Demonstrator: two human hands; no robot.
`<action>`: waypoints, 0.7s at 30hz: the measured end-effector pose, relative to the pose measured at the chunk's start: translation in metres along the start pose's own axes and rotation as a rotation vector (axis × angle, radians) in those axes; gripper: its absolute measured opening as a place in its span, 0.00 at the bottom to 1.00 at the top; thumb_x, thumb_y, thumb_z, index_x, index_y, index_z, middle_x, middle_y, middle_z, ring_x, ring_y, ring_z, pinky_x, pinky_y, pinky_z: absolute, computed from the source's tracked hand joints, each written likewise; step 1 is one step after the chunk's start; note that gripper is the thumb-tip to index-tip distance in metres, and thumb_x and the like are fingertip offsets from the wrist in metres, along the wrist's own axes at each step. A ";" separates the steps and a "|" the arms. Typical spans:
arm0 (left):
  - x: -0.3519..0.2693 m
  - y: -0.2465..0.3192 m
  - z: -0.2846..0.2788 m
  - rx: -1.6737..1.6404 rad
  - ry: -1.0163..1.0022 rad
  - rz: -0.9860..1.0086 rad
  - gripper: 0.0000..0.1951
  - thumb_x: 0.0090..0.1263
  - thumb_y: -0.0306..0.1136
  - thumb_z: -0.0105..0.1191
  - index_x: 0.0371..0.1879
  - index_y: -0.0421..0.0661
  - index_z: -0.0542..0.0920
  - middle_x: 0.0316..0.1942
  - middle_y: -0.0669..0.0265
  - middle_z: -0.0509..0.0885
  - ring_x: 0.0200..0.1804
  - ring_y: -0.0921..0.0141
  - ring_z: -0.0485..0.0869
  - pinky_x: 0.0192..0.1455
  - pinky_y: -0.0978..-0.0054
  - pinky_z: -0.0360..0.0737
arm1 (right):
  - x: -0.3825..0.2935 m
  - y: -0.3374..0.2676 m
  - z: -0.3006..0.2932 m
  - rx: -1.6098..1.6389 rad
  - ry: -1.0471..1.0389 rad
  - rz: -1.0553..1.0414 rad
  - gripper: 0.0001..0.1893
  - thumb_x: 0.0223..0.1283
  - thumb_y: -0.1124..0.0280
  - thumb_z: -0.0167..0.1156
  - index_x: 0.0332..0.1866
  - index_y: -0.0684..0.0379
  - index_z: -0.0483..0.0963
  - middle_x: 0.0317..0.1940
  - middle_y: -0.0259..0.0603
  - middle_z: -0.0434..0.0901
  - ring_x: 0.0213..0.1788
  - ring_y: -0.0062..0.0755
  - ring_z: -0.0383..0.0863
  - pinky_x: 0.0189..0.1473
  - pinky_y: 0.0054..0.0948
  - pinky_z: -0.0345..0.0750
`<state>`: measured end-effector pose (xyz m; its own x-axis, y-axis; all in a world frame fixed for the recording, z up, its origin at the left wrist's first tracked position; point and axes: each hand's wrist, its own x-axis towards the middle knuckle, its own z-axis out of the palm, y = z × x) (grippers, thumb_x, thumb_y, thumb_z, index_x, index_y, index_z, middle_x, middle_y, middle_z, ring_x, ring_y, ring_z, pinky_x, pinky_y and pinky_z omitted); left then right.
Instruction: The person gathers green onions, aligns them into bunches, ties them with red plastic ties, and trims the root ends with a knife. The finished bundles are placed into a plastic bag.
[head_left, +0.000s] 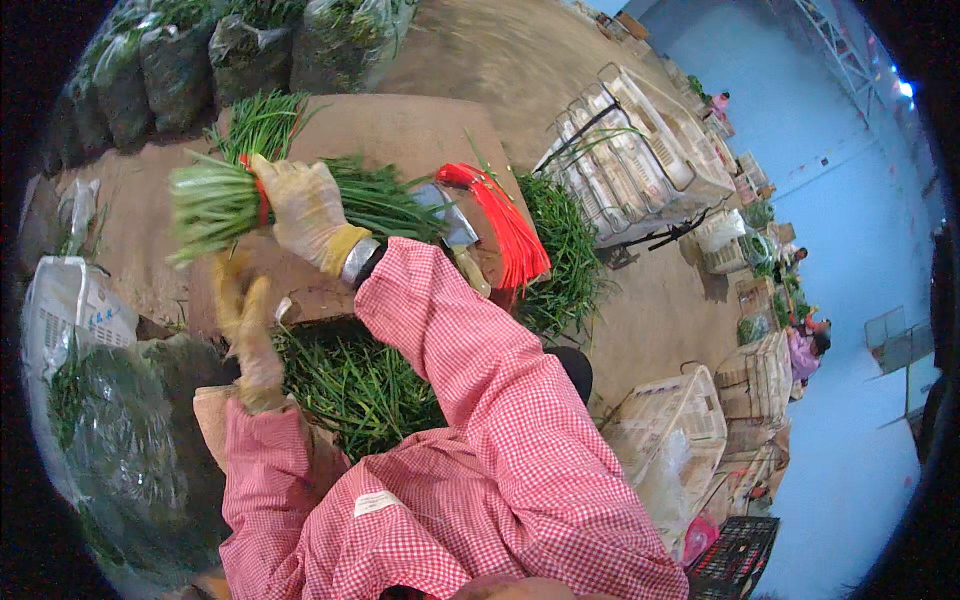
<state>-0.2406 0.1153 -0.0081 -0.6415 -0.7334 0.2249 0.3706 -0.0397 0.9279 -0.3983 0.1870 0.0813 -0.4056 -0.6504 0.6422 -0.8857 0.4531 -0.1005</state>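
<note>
A bunch of green chive-like stalks (217, 202) with a red tie (261, 199) around it is gripped in my gloved right hand (300, 202), above a brown board (420, 120). Its pale cut ends point left; dark green leaves (382, 199) trail to the right. My left hand (247, 315), also gloved and blurred by motion, is just below the bunch with fingers apart and nothing seen in them. Behind lies another green bunch (259, 124). Right of the leaves, a broad-bladed knife (450, 217) rests beside a sheaf of red plastic ties (502, 229).
Loose greens (360, 382) lie before my lap, with more greens (562, 255) right of the board. Filled sacks (176, 79) line the back left. A plastic-wrapped bundle (127, 435) and white crate (75, 300) stand left, stacked crates (630, 150) right. People (806, 349) sit far right.
</note>
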 end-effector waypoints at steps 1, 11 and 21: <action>0.007 0.018 -0.006 0.102 0.036 0.323 0.34 0.69 0.37 0.67 0.73 0.40 0.71 0.71 0.60 0.75 0.72 0.65 0.72 0.77 0.64 0.65 | 0.011 -0.011 -0.015 -0.009 0.045 0.010 0.33 0.49 0.64 0.72 0.63 0.57 0.71 0.39 0.43 0.84 0.43 0.46 0.85 0.44 0.42 0.75; 0.056 0.098 0.024 0.025 -0.379 -0.079 0.34 0.65 0.35 0.74 0.69 0.41 0.73 0.56 0.65 0.84 0.55 0.72 0.83 0.58 0.75 0.80 | -0.042 0.009 -0.080 0.816 -0.257 0.096 0.37 0.52 0.54 0.76 0.65 0.59 0.72 0.48 0.56 0.85 0.51 0.56 0.86 0.55 0.47 0.81; 0.092 0.006 0.104 0.691 -0.703 -0.189 0.31 0.60 0.36 0.74 0.62 0.40 0.78 0.46 0.62 0.89 0.46 0.71 0.87 0.51 0.72 0.82 | -0.241 0.286 -0.124 -0.347 -0.579 1.075 0.60 0.40 0.33 0.77 0.75 0.62 0.63 0.65 0.53 0.78 0.67 0.53 0.79 0.66 0.47 0.78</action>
<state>-0.3669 0.1184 0.0495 -0.9835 -0.1791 -0.0269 -0.1066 0.4524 0.8854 -0.5260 0.5488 -0.0085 -0.9973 0.0129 -0.0729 0.0205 0.9944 -0.1035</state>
